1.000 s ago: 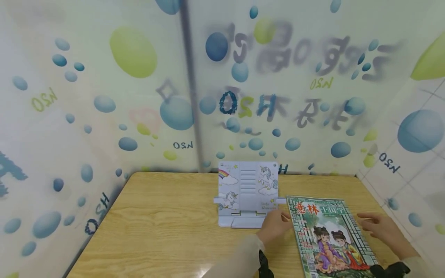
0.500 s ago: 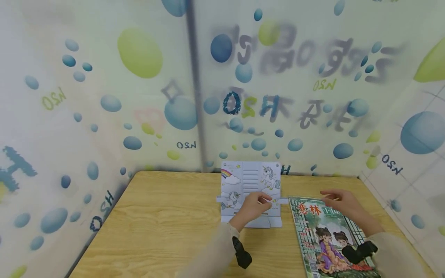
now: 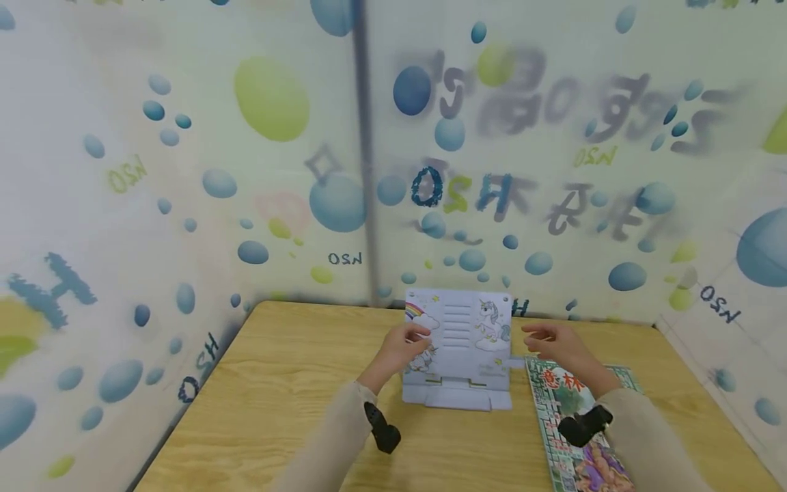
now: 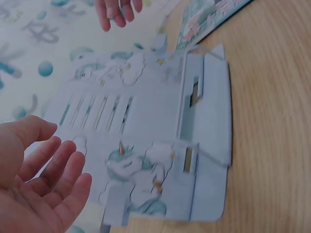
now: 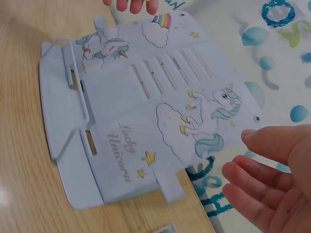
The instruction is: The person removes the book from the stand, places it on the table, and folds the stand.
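A white book stand [image 3: 456, 362] printed with unicorns, clouds and a rainbow stands upright near the back of the table, slots down its middle and a ledge at its foot. My left hand [image 3: 401, 350] is in front of its left side, fingers loosely bent and holding nothing. Just off its right edge is my right hand [image 3: 552, 342], also holding nothing. In the right wrist view, the right thumb [image 5: 269, 141] points at the upper corner of the stand [image 5: 112, 141]. Fingers of the left hand [image 4: 53, 179] spread beside the stand's edge in the left wrist view.
A magazine [image 3: 562, 424] with a green illustrated cover lies right of the stand, partly under my right forearm. The wooden table [image 3: 295, 383] meets a wall [image 3: 277, 191] patterned with blue and green drops at its back edge.
My left hand has moved left from the stand's lower right to its left side. The right hand has come left from beyond the magazine to beside the stand. The head view has turned left.
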`<state>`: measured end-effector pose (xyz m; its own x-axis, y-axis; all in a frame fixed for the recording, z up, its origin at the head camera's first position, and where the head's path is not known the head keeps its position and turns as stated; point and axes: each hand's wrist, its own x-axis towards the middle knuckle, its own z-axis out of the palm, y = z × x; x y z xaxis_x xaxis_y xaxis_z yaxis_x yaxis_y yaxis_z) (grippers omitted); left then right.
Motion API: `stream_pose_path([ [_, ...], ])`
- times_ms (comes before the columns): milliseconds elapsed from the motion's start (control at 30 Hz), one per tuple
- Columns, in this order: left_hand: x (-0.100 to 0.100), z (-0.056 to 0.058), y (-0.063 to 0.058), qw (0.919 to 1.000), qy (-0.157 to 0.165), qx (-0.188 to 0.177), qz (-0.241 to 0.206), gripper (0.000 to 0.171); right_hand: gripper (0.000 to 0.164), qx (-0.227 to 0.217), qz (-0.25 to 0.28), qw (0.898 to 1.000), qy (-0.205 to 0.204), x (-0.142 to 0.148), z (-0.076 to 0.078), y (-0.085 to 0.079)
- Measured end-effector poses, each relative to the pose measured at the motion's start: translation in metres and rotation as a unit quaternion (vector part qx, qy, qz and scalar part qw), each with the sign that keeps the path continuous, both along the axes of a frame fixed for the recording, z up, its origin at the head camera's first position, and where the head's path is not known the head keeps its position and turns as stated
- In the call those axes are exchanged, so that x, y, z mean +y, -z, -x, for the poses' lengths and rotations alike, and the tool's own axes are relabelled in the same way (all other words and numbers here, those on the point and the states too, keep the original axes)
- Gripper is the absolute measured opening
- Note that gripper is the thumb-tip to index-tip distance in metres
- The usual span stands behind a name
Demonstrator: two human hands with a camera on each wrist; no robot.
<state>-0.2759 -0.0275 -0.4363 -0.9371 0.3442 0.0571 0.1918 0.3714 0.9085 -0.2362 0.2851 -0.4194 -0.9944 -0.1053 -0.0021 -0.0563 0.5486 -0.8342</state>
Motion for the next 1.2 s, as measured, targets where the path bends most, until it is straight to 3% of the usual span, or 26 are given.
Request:
stream_pose_path([
  [133, -0.014, 0.009, 0.001, 0.9994, -0.032, -0.012, 0.009, 0.022, 0.042, -0.019, 0.018, 0.999, 0.027, -0.009, 0.01, 0.004],
  [433, -0.031, 0.029, 0.009, 0.9931, -0.099, -0.063, 0.003, 0.032, 0.041, 0.019, 0.016, 0.997, 0.079, -0.016, 0.026, 0.017],
  [667, -0.021, 0.039, 0.017, 0.9862, -0.093, -0.118, -0.07, 0.036, 0.043, 0.006, 0.066, 0.991, 0.117, -0.023, 0.032, 0.027],
  [1033, -0.007, 0.045, 0.029, 0.9755, -0.155, -0.112, -0.109, 0.03, 0.034, 0.007, 0.124, 0.978, 0.166, -0.038, 0.042, 0.033],
  [1200, -0.003, 0.047, 0.035, 0.9712, -0.167, -0.118, -0.123, 0.028, 0.032, 0.003, 0.134, 0.978, 0.161, -0.036, 0.042, 0.034],
])
